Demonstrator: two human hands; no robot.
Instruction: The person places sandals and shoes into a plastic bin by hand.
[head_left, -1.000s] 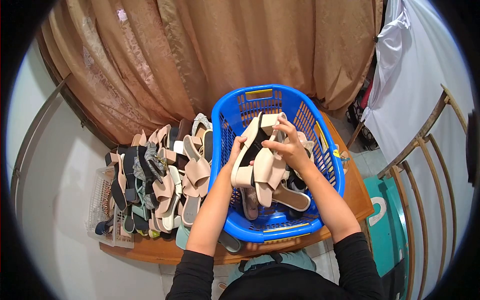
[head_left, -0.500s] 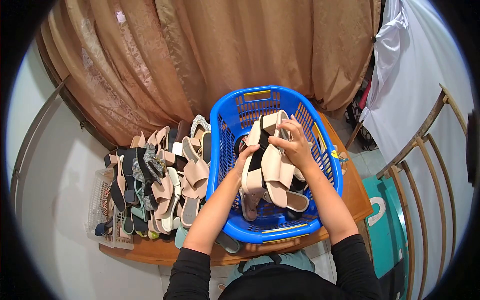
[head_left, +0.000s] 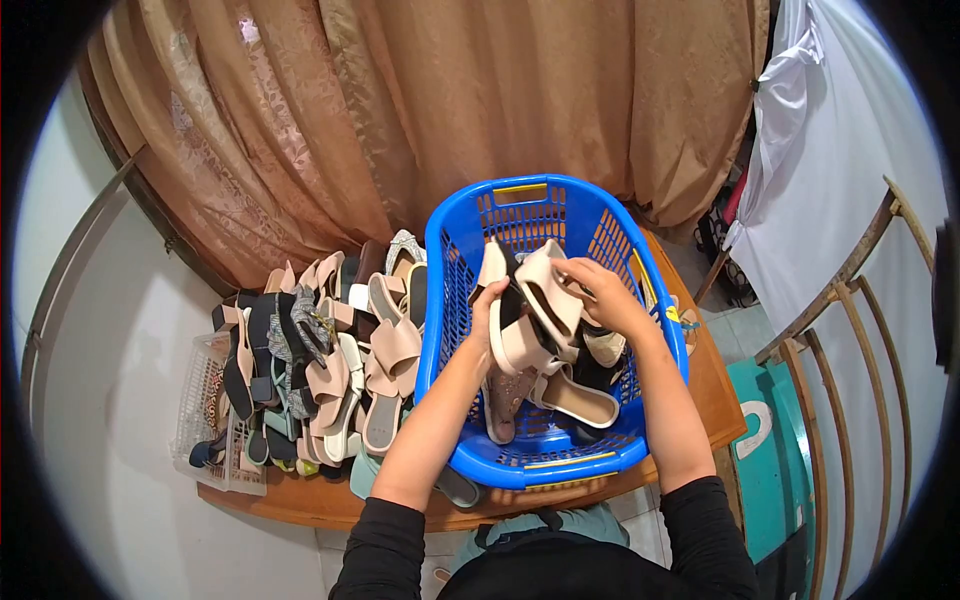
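Over the blue basket (head_left: pixel 437 330), my left hand (head_left: pixel 486 312) is closed around a beige block-heeled sandal (head_left: pixel 519 346) with a black part. My right hand (head_left: pixel 606 298) grips a second beige sandal (head_left: pixel 544 278) by its side, and this one is tilted with its wide strap facing up. The two sandals overlap, so part of the left one is hidden. Below them in the basket lie a glittery clear-looking shoe (head_left: pixel 503 400) and an open-toed sandal (head_left: pixel 585 403) with a pale rim. More pale footwear (head_left: pixel 604 347) is partly covered by my right hand.
A large heap of sandals (head_left: pixel 325 380) covers the wooden table (head_left: pixel 330 507) left of the basket. A white plastic crate (head_left: pixel 190 420) stands at the table's left end. Behind hangs a brown curtain (head_left: pixel 500 90). A wooden rack (head_left: pixel 840 285) and a teal object (head_left: pixel 765 440) are at the right.
Both sandals have been lowered slightly and turned. The right one is now tilted with its strap opening showing, and my right hand has moved a little down and right.
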